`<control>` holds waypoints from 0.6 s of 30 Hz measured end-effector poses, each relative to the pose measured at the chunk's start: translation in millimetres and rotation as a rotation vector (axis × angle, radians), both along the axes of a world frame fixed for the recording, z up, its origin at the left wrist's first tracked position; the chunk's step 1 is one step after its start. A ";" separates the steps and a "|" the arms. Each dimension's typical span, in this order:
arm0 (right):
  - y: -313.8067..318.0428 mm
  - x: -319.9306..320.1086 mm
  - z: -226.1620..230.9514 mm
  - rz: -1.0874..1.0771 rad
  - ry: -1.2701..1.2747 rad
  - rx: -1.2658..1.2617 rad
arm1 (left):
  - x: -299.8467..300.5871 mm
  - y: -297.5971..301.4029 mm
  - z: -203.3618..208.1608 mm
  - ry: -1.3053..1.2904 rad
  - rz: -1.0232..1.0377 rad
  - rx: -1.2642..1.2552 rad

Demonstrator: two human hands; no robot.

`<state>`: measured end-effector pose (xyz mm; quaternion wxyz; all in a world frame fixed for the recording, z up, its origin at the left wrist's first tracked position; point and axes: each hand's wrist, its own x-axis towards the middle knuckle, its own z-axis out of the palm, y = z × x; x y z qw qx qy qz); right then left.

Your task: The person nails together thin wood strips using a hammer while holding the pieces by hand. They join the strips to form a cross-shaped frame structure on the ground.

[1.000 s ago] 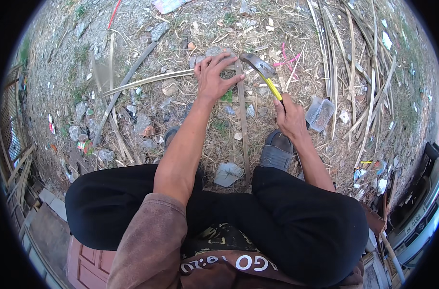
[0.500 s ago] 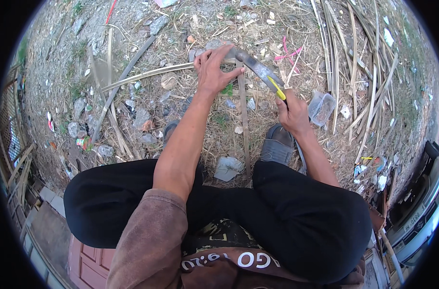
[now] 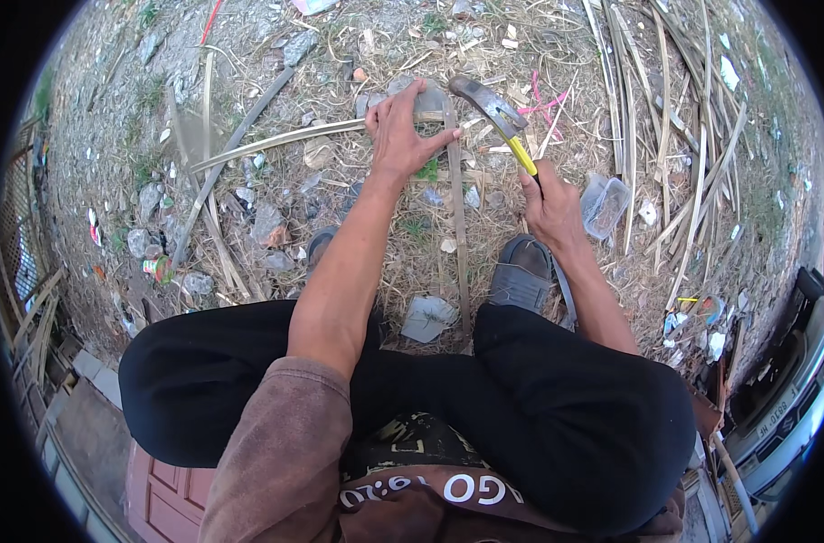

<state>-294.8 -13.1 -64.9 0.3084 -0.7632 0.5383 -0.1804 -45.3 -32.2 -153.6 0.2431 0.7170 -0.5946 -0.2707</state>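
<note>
My right hand (image 3: 554, 204) is closed round the dark grip of a claw hammer (image 3: 493, 113) with a grey head and a yellow neck. The hammer head is raised just right of the corner where two wooden strips meet. My left hand (image 3: 401, 136) straddles the sideways wooden strip (image 3: 294, 138), fingers over its far side and thumb reaching toward the upright wooden strip (image 3: 458, 217). That second strip runs from the corner down between my feet. A flat grey stone (image 3: 421, 98) lies by the joint. Any nail there is too small to make out.
Many loose wooden strips (image 3: 665, 118) lie at the right, and a few cross at the left. A clear plastic tub (image 3: 604, 206) is by my right wrist. Pink string (image 3: 546, 101), stones and litter dot the dry grass. A vehicle (image 3: 787, 398) stands at the lower right.
The hammer head has lifted away from the joint and swung slightly right, its claw now showing. My left hand stays on the strip almost unmoved.
</note>
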 end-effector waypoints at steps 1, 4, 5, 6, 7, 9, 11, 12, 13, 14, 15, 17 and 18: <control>-1.7 -2.4 5.5 0.008 -0.063 -0.024 | -2.9 -4.6 1.6 0.008 0.006 -0.009; 6.4 -8.4 -10.3 0.080 -0.010 -0.132 | -4.7 -5.8 -0.6 0.024 -0.012 0.035; 0.4 -8.8 -14.2 0.110 0.256 0.007 | -4.0 -4.6 -1.0 0.023 -0.013 0.025; 0.2 -11.5 -13.8 0.080 0.253 0.016 | -6.6 -2.0 -1.4 0.039 -0.012 0.014; 0.7 -10.7 -13.2 0.056 0.239 0.028 | -6.8 2.7 1.9 0.045 -0.006 0.008; -3.8 -10.8 -10.2 0.002 0.138 0.028 | -6.9 -4.8 4.5 0.007 -0.012 0.026; 3.0 -5.5 1.8 0.052 -0.056 -0.041 | -3.2 -2.1 2.6 0.007 -0.013 0.000; 7.1 -3.5 3.9 0.075 -0.153 -0.076 | -1.2 -0.4 2.0 0.007 -0.013 -0.013; 8.6 -8.3 -5.2 0.088 -0.051 -0.088 | -4.4 -3.0 1.9 0.019 -0.009 0.022; 5.8 -11.3 -11.9 0.095 0.072 -0.050 | -4.8 -5.4 1.5 0.029 -0.010 0.011; 3.1 -14.6 -17.0 0.100 0.195 -0.011 | -5.9 -4.9 1.5 0.038 -0.012 0.001; 3.5 -7.7 -11.2 0.067 0.250 0.039 | -3.9 3.4 3.2 0.046 0.003 0.020; -1.1 -5.2 -7.7 0.052 0.152 -0.006 | -1.1 -4.1 1.5 0.029 0.009 -0.008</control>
